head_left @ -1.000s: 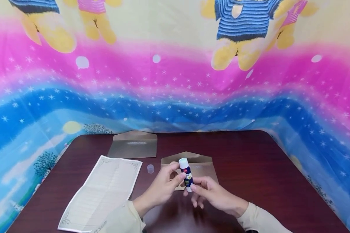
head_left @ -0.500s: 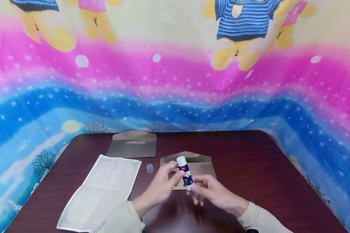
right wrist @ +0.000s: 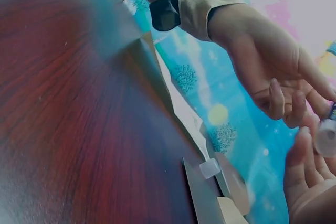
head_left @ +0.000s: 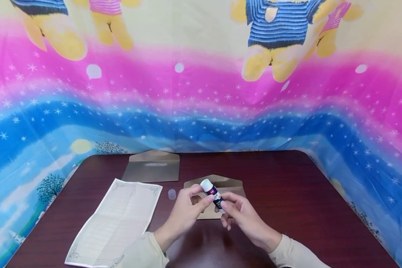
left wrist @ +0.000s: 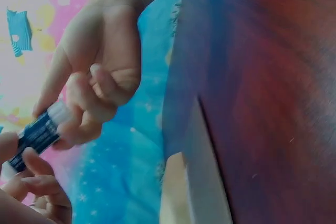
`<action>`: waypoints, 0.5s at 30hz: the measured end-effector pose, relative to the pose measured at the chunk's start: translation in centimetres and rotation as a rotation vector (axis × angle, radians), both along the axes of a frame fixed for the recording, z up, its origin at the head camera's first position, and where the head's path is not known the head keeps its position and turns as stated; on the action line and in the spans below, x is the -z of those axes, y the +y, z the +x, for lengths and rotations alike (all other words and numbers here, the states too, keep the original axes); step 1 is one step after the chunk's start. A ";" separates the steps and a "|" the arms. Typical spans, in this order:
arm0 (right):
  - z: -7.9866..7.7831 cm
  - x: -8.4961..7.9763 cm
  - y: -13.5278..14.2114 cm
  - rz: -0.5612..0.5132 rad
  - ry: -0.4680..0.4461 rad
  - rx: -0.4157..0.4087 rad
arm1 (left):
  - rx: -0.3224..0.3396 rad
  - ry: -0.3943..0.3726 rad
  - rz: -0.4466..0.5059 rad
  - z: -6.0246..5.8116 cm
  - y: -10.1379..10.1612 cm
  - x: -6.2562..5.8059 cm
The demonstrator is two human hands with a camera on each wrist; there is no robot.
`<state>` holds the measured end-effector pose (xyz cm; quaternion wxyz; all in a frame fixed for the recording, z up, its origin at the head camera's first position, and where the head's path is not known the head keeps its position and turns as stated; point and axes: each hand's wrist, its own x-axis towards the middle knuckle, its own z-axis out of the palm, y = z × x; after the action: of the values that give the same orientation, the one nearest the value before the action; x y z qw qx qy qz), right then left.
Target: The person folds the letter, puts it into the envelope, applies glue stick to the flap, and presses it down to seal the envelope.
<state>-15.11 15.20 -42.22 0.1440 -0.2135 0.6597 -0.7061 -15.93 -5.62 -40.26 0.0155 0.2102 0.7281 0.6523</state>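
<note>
I have the glue stick (head_left: 213, 192), a slim plastic cylinder, tilted in the air above the near envelope (head_left: 206, 214). The left hand (head_left: 183, 211) pinches its upper barrel, the right hand (head_left: 243, 215) its lower end. I judge the step as adjusting the stick; turning its base would call for a steady upper grip. The envelope's stiff, pointed flap lies open. Beyond: a translucent cap (head_left: 172, 194), a creased, bordered sheet (head_left: 117, 219), a second envelope (head_left: 151, 172), and the glossy, wood-grained desk (head_left: 288, 193).
</note>
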 end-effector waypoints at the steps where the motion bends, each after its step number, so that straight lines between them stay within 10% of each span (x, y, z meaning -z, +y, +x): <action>1: 0.0 -0.1 0.1 -0.001 -0.013 0.021 | -0.004 -0.008 -0.016 -0.1 -0.2 -0.2; 9: -0.8 -0.7 1.8 -0.001 -0.201 0.285 | -0.011 -0.044 -0.260 -2.9 -3.4 -1.7; 15: -1.2 -0.2 2.4 0.018 -0.256 0.312 | -0.084 -0.075 -0.536 -5.7 -6.3 -1.0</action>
<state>-16.33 17.56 -41.97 0.1175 -0.0161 0.6673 -0.7353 -21.63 -11.94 -39.23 0.0705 0.1441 0.8818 0.4436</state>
